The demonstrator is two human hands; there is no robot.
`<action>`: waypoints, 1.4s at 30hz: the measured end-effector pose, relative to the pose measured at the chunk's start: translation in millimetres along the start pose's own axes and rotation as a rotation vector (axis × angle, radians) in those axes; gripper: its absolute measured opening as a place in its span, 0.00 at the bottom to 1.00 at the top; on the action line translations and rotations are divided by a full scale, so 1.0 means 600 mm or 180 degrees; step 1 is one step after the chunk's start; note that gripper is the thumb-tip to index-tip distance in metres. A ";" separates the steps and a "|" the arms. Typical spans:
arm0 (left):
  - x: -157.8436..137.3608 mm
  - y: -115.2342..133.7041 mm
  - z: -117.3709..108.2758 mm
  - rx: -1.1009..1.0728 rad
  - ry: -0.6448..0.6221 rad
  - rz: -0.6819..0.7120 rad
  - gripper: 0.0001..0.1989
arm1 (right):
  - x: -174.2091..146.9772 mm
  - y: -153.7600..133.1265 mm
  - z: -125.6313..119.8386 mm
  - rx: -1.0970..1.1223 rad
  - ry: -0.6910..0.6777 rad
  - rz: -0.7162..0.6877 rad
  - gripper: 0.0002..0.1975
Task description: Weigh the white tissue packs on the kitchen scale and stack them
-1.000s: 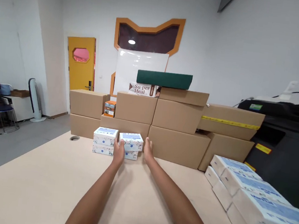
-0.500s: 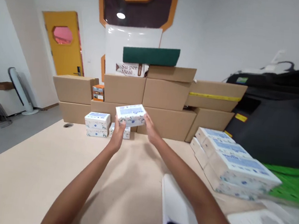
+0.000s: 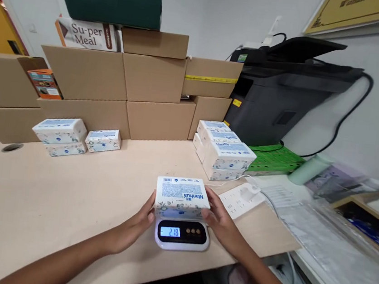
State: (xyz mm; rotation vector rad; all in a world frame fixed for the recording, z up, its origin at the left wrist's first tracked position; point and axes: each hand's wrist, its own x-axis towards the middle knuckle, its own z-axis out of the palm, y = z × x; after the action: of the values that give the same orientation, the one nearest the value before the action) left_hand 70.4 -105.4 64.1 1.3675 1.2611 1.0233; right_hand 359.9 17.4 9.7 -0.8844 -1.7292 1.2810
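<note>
**Tissue pack [image 3: 181, 193] between two hands, over the scale [image 3: 181, 247]**

The pale table [image 3: 77, 193] spreads across the scene. Along its far side stands a wall of cardboard boxes [image 3: 159, 120], stacked and butted together; a yellow strip crosses one near the right end. Right of that wall sits a dark grey printer [image 3: 273, 92]. Just in front of the printer, a pile of packs [image 3: 229, 151] stands two layers high. On top of the wall, toward the left, a long dark green box [image 3: 112, 5] lies over a white box [image 3: 85, 34] lettered "Su-per Meal". At the far left of the table, two stacked packs [image 3: 60, 132] stand just beside a single pack [image 3: 103, 141]. A white power strip [image 3: 233, 205] lies right of the scale.

The left hand [image 3: 131, 229] has its fingers against the left end of the tissue pack; the right hand [image 3: 220, 218] grips the right end, thumb on the near face. The pack is level, printed top up, covering most of the scale — whether it touches is hidden. A small orange box [image 3: 47, 85] sits among the boxes at far left. Smallest is the lit display [image 3: 170, 231] — it reads 2.18.
</note>
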 end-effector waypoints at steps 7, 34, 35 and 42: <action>0.053 -0.004 0.034 -0.0260 -0.0233 -0.0087 0.48 | 0.102 -0.023 -0.028 -0.0636 -0.0463 -0.0462 0.52; 0.069 -0.033 0.031 0.0016 -0.0580 0.0772 0.45 | 0.120 0.019 -0.083 -0.1118 -0.0754 -0.0980 0.43; 0.068 -0.034 0.031 0.0026 -0.0570 0.0763 0.45 | 0.121 0.019 -0.083 -0.1104 -0.0737 -0.0995 0.43; 0.071 -0.054 0.042 -0.0369 -0.0311 0.0772 0.44 | 0.123 0.019 -0.081 -0.0908 -0.0714 -0.0931 0.44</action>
State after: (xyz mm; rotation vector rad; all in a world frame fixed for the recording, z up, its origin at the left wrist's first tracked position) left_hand 93.9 -66.6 26.5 1.4861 0.9652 1.1615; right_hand 371.6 105.1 21.0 -0.6281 -2.1671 0.9837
